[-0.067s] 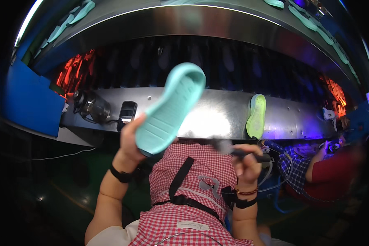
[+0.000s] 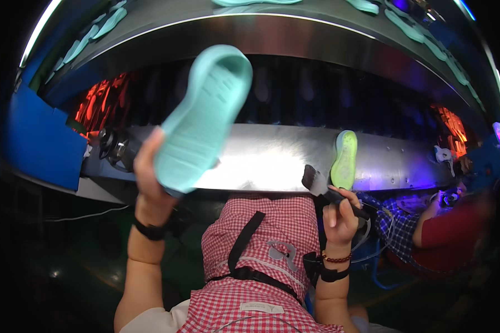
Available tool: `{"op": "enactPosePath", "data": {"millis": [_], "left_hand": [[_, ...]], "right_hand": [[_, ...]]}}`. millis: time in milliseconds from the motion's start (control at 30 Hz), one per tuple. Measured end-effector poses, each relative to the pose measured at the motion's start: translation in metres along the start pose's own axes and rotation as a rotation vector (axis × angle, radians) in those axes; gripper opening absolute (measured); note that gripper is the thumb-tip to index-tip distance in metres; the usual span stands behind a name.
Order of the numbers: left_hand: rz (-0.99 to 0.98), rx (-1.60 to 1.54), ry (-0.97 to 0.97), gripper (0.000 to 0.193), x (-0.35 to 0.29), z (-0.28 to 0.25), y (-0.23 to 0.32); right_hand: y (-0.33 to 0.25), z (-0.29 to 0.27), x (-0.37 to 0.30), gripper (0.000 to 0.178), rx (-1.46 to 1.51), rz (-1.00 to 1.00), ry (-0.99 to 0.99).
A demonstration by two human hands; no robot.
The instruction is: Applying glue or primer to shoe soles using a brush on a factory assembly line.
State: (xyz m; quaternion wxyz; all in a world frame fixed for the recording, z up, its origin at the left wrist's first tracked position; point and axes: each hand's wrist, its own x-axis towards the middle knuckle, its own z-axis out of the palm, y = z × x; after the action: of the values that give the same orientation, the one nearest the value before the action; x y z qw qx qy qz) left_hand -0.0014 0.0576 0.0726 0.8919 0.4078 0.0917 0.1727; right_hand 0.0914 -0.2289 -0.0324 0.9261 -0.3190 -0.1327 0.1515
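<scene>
- Gripping a mint-green shoe midsole (image 2: 203, 122) along the left edge of its lower end, the left hand (image 2: 151, 177) holds it tilted in the air over the worktop (image 2: 278, 150), its hollowed face toward the camera.
- The right hand (image 2: 340, 221) is closed around the black handle of a flat brush (image 2: 319, 185); the dark bristles point up and to the left, apart from the midsole.
- A black wristband (image 2: 150, 231) circles the left wrist; a beaded bracelet (image 2: 337, 258) sits on the right one.
- Between the forearms shows a red-and-white checked apron (image 2: 261, 222).
- Near the brush, a yellow-green shoe sole (image 2: 346, 161) lies lengthwise on the metal worktop.
- At the worktop's left end stands a dark-handled jug (image 2: 116, 147), partly behind the left hand.
- Farther right is another person's red sleeve (image 2: 450, 233).
- More mint-green soles (image 2: 408, 28) line the raised surface beyond.
</scene>
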Motion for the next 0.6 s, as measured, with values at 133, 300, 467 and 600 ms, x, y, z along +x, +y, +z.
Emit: {"op": "enactPosePath", "data": {"millis": [133, 300, 467, 600], "left_hand": [[0.156, -0.113, -0.3, 0.053, 0.074, -0.001, 0.094], [0.379, -0.416, 0.12, 0.077, 0.194, -0.001, 0.142], [0.883, 1.575, 0.1, 0.064, 0.24, 0.017, 0.105], [0.692, 1.764, 0.034, 0.047, 0.26, 0.037, 0.101]], "right_hand": [[0.023, -0.008, 0.0, 0.019, -0.083, 0.177, 0.041], [0.041, -0.002, -0.002, 0.019, 0.013, 0.233, 0.068], [0.035, -0.015, -0.006, 0.02, -0.053, 0.226, 0.08], [0.03, -0.031, -0.008, 0.018, -0.031, 0.235, 0.215]]}}
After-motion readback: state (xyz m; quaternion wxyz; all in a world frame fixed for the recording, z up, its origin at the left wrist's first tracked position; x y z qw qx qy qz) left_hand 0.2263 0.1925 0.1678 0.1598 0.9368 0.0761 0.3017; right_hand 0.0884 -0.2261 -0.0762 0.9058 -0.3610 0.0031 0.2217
